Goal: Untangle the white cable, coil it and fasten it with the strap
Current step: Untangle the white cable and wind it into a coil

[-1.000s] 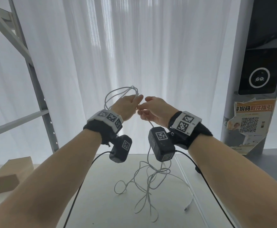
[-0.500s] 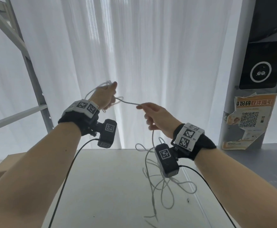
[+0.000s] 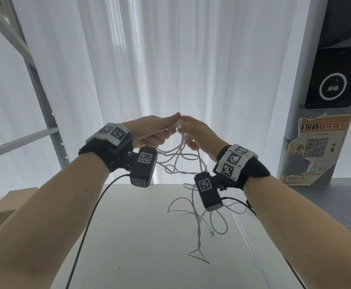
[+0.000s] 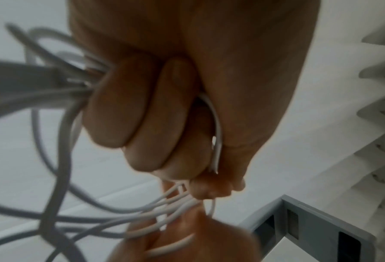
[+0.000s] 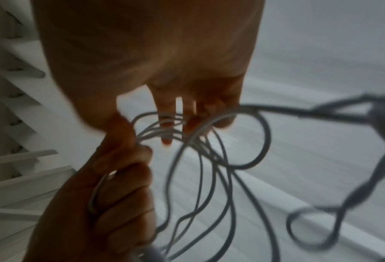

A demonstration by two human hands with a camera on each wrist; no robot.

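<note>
Both hands are raised together above the white table (image 3: 128, 236). My left hand (image 3: 155, 130) grips several gathered loops of the white cable (image 3: 178, 159); in the left wrist view its curled fingers (image 4: 142, 109) close round the cable (image 4: 217, 127). My right hand (image 3: 197, 136) touches the left at the fingertips and holds cable strands; its fingers (image 5: 166, 127) reach through the loops (image 5: 200, 159). The cable's tangled rest hangs down to the table, its plug end (image 3: 212, 233) lying there. I cannot make out a strap.
A cardboard box (image 3: 9, 203) lies at the table's left. A grey metal rack (image 3: 45, 90) stands behind it, white curtains at the back. On the right stand a grey pillar with a poster (image 3: 316, 151) and a black panel (image 3: 333, 80). Black leads (image 3: 91, 215) hang from the wrist cameras.
The hands were together, spread apart with a stretch of cable drawn between them, and have come back together. More loops now hang from the left hand.
</note>
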